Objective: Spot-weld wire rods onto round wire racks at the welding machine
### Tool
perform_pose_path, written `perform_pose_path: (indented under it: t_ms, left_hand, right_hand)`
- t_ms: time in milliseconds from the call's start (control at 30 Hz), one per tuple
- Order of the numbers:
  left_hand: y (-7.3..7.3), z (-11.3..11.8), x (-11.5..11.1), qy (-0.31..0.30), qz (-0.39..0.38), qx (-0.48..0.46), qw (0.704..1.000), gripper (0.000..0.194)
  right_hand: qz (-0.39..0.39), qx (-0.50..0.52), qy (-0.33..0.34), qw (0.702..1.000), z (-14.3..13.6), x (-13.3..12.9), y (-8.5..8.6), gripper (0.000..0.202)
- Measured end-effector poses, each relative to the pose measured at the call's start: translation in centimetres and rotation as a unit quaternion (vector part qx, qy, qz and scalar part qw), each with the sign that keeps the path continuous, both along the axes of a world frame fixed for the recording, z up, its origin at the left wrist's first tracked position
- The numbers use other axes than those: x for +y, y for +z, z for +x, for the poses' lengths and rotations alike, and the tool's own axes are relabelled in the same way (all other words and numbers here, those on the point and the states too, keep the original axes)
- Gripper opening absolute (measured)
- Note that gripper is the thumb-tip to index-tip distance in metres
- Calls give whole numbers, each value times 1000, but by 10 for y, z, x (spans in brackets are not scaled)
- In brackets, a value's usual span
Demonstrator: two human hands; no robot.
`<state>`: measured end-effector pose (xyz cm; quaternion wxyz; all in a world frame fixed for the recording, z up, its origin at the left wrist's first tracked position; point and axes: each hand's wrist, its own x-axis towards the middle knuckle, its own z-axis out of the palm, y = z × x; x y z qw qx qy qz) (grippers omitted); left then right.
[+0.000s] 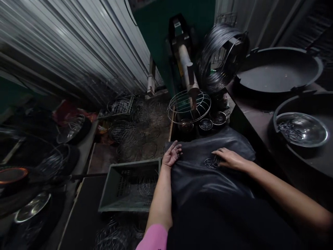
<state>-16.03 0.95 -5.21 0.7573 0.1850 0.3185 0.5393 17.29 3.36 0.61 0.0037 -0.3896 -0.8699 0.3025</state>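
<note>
Now left hand (171, 156) palm-up, fingers loosely curled, parted; right hand (229, 158) palm-down at wire pieces (211, 163), pinch unclear.

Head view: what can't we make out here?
All in the head view:
Right hand: whether it grips the small metal pieces; its own back blocks that.
Green crate: near right corner, hidden behind the left forearm.
Nearer large pan: far side cut off by the right edge.
Metal bits in the shiny bowl: too small and blurred to count.

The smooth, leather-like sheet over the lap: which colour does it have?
The smooth sheet is greyish black, clearest in the head view.
</note>
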Motion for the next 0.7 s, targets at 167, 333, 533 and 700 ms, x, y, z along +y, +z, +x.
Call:
perform_pose_path:
  t_ms: [167, 333, 533, 700]
  left_hand:
    - [-1, -2, 1, -3, 3, -17, 1000, 42]
    - [-2, -3, 2, -8, 4, -8, 1000, 44]
    - [-2, -4, 2, -4, 2, -18, 1000, 44]
    - [0, -3, 2, 1, -7, -22, 1000, 43]
  right_hand:
    - [119, -47, 81, 988, -8, -13, -18, 64]
    - [150, -74, 80, 983, -17, -19, -20, 33]
    - [142, -124, 7, 982, -30, -20, -27, 18]
    - [94, -33, -7, 995, -16, -13, -26, 28]
